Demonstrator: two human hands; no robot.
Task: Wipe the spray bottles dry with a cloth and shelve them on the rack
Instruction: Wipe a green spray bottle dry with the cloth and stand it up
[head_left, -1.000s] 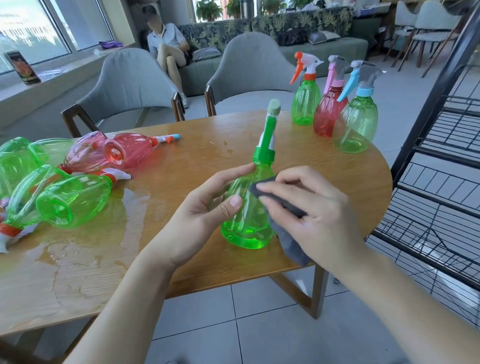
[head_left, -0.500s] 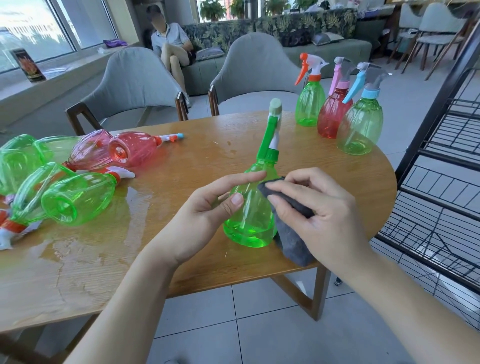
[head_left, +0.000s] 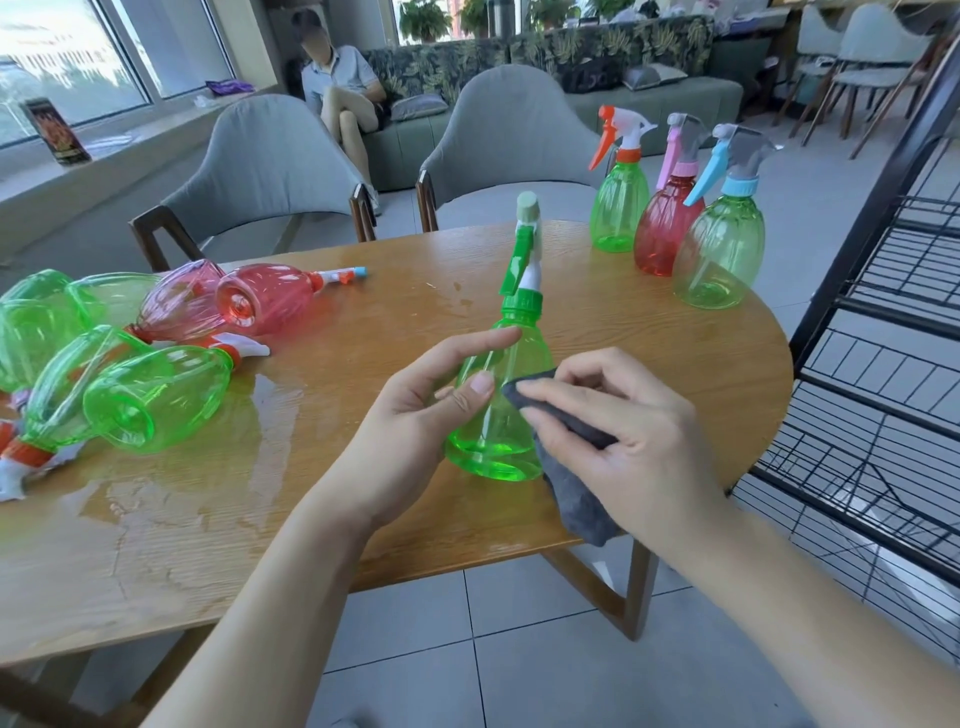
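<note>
A green spray bottle (head_left: 498, 415) with a green trigger head stands upright near the table's front edge. My left hand (head_left: 415, 415) holds its body between thumb and fingers. My right hand (head_left: 623, 431) grips a dark grey cloth (head_left: 576, 499) and presses it against the bottle's right side. Three upright bottles stand at the far right of the table: a green one with an orange trigger (head_left: 618, 202), a red one with a pink trigger (head_left: 665, 228) and a green one with a blue trigger (head_left: 722, 249). The black wire rack (head_left: 883, 364) stands to the right.
Several green and red bottles (head_left: 156, 395) lie on their sides at the left of the wooden table (head_left: 208, 545), with water pooled around them. Two grey chairs (head_left: 260, 166) stand behind the table. A person (head_left: 343, 88) sits on a sofa beyond.
My right hand has slid the cloth a little down the bottle's side. My left hand keeps its hold and the bottle stays in place.
</note>
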